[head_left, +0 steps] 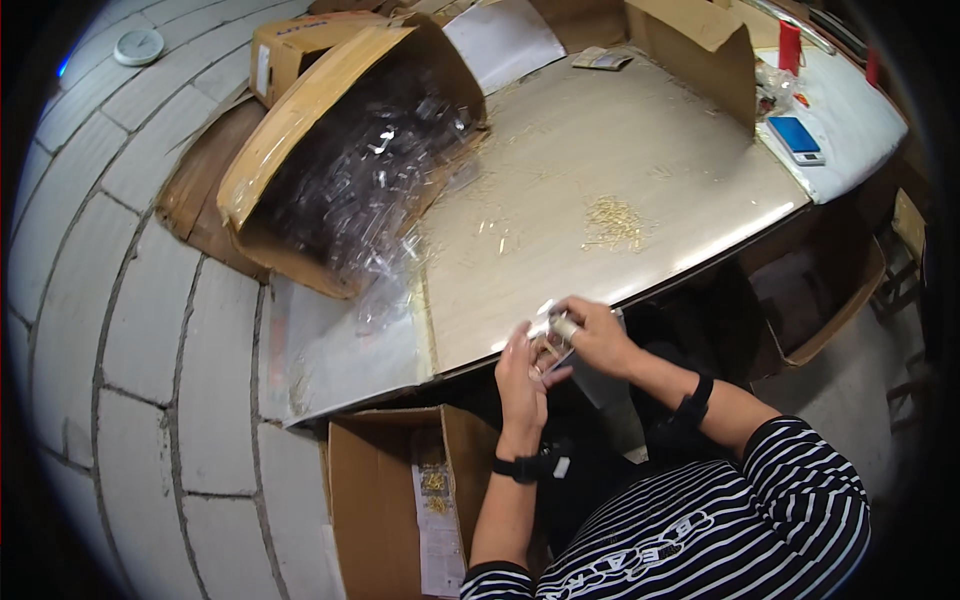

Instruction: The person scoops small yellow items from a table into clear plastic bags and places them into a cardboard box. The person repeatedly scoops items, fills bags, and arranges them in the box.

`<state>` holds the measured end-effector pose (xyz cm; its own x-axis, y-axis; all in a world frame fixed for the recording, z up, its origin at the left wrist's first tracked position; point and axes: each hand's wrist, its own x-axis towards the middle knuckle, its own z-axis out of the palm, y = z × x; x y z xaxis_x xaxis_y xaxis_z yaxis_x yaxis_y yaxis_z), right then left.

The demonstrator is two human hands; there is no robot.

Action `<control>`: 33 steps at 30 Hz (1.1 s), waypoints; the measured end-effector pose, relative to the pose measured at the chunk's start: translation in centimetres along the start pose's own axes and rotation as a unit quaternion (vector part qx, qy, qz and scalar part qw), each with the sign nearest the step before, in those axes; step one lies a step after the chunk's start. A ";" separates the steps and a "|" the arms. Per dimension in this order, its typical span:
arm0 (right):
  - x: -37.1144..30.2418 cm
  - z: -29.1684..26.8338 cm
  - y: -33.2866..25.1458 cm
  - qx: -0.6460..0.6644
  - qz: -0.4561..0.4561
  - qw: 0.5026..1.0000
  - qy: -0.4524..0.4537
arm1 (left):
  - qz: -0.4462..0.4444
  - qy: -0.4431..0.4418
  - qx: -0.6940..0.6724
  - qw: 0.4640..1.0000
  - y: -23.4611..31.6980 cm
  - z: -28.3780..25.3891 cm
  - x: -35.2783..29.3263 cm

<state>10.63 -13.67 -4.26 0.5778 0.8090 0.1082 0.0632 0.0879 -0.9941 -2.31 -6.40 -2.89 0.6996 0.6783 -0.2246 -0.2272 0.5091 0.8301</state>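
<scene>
Just off the table's front edge, my two hands are together around a small shiny clear plastic piece (pixel 541 328). My left hand (pixel 520 385) has its fingers curled against the near side of it. From the other side, my right hand (pixel 598 338) is closed, with a small pale, rounded thing (pixel 565 327) between thumb and fingers. Motion blur and the fingers hide the plastic piece's exact shape. On the table beyond lies a loose pile of thin gold-coloured pieces (pixel 613 224).
A tipped carton (pixel 300 110) spills clear plastic pieces (pixel 385 190) onto the table (pixel 520 270) at left. An open cardboard box (pixel 375 500) stands below, left of my arm. At far right sit a small blue-topped scale (pixel 796 138) and a red cylinder (pixel 790 46). Another carton (pixel 835 310) stands under the table.
</scene>
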 end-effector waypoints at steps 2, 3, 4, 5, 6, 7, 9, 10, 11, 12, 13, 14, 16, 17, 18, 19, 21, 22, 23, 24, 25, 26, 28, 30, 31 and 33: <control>-1.3 -0.5 -1.0 -0.117 -0.028 0.992 -0.039 | 0.023 0.009 -0.032 0.999 -0.8 -0.1 -1.7; -1.7 -1.3 -2.2 -0.167 -0.063 0.981 -0.075 | 0.039 0.019 -0.048 0.998 -1.2 -0.6 -2.7; -1.6 -2.4 -2.7 -0.185 -0.077 0.979 -0.039 | 0.044 0.029 -0.031 0.998 -1.4 -1.3 -3.4; -1.1 -3.8 -2.8 -0.202 -0.091 0.975 -0.005 | 0.050 0.041 -0.015 0.998 -1.4 -2.4 -4.3; 0.2 -6.3 -3.0 -0.267 -0.113 0.957 0.022 | 0.057 0.054 -0.002 0.997 -1.3 -3.5 -5.2; 1.8 -9.8 -1.4 -0.361 -0.156 0.917 0.062 | 0.036 0.057 0.015 0.998 -1.5 -4.8 -5.9; 6.7 -14.9 -1.3 -0.474 -0.009 0.853 0.218 | -0.006 0.082 0.047 0.995 -2.3 -7.8 -7.2; 9.1 -17.7 -0.4 -0.492 0.026 0.833 0.250 | -0.028 0.086 0.067 0.994 -3.3 -9.4 -7.6; 10.7 -20.1 1.1 -0.509 0.062 0.812 0.280 | -0.058 0.080 0.062 0.993 -4.4 -10.5 -7.8; 11.6 -19.8 1.3 -0.530 0.057 0.813 0.234 | -0.085 0.078 0.056 0.992 -5.9 -11.5 -7.9; 12.5 -18.8 1.3 -0.549 0.049 0.813 0.186 | -0.106 0.063 0.040 0.992 -8.1 -12.8 -7.7; 13.3 -17.3 1.2 -0.566 0.041 0.812 0.136 | -0.139 0.058 0.049 0.987 -9.8 -13.2 -7.3; 13.4 -12.3 0.4 -0.549 -0.029 0.835 -0.008 | -0.200 0.084 0.060 0.974 -11.6 -10.6 -6.1; 13.0 -9.7 0.8 -0.556 -0.064 0.827 -0.047 | -0.201 0.065 0.067 0.975 -13.1 -10.2 -5.4; 12.5 -7.4 1.5 -0.563 -0.099 0.816 -0.083 | -0.209 0.022 0.030 0.977 -14.2 -9.5 -4.6; 11.7 -5.5 2.4 -0.551 -0.129 0.822 -0.069 | -0.177 0.044 0.035 0.983 -16.5 -9.2 -3.6; 9.0 -1.9 3.5 -0.558 -0.155 0.815 -0.037 | -0.172 0.042 -0.023 0.984 -17.5 -7.9 -2.7; 7.5 -0.5 3.4 -0.579 -0.152 0.801 -0.017 | -0.155 0.046 -0.045 0.986 -17.2 -6.7 -2.5; 6.1 0.3 3.1 -0.614 -0.181 0.769 -0.009 | -0.165 0.044 -0.041 0.985 -17.2 -6.6 -2.2; 5.1 0.5 2.4 -0.609 -0.171 0.774 -0.014 | -0.177 0.039 -0.035 0.983 -17.2 -6.7 -2.1; 4.1 0.7 1.7 -0.603 -0.161 0.781 -0.019 | -0.212 0.029 -0.041 0.976 -17.0 -6.7 -2.1; 3.2 0.8 1.1 -0.597 -0.151 0.787 -0.024 | -0.224 0.004 -0.035 0.974 -16.7 -6.7 -2.3; 2.0 -0.1 -0.9 -0.586 -0.107 0.801 -0.064 | -0.243 -0.052 -0.022 0.968 -15.8 -6.4 -2.9; 0.7 -0.8 -2.5 -0.564 -0.078 0.817 -0.092 | -0.249 -0.057 -0.023 0.967 -16.5 -6.7 -3.2; 0.2 -1.2 -2.1 -0.571 -0.100 0.810 -0.089 | -0.250 -0.060 -0.023 0.966 -16.9 -6.8 -3.3; -0.8 -2.1 -1.4 -0.584 -0.142 0.795 -0.078 | -0.251 -0.068 -0.017 0.965 -17.5 -7.1 -3.0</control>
<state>11.81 -15.64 -2.92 0.3026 0.9236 0.2355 0.9389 -0.2464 -0.2403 -5.25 -13.60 -20.39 0.8093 0.2669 -0.5233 0.1430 0.7746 0.6161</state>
